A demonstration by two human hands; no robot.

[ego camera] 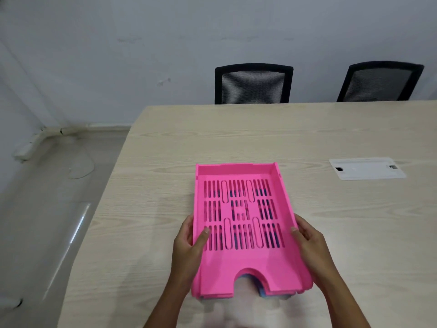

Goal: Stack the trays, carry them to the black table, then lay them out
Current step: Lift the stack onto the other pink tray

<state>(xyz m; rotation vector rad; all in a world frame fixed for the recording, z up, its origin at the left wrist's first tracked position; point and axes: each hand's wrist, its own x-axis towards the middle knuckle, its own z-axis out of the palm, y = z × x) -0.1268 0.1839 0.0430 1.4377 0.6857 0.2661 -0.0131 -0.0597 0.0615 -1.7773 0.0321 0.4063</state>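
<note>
A stack of slotted plastic trays (241, 263) rests on the light wooden table (165, 162) right in front of me. The top tray is bright pink; blue and purple edges of lower trays show through its slots and at the front notch. My left hand (189, 245) grips the stack's left side, thumb over the rim onto the tray floor. My right hand (309, 242) holds the right side the same way, thumb on the rim. The black table is not in view.
A white cable cover plate (367, 168) is set into the table at the right. Two black mesh office chairs (253, 84) (380, 81) stand behind the far edge. The table's left edge runs diagonally, with grey floor (47, 209) beyond it.
</note>
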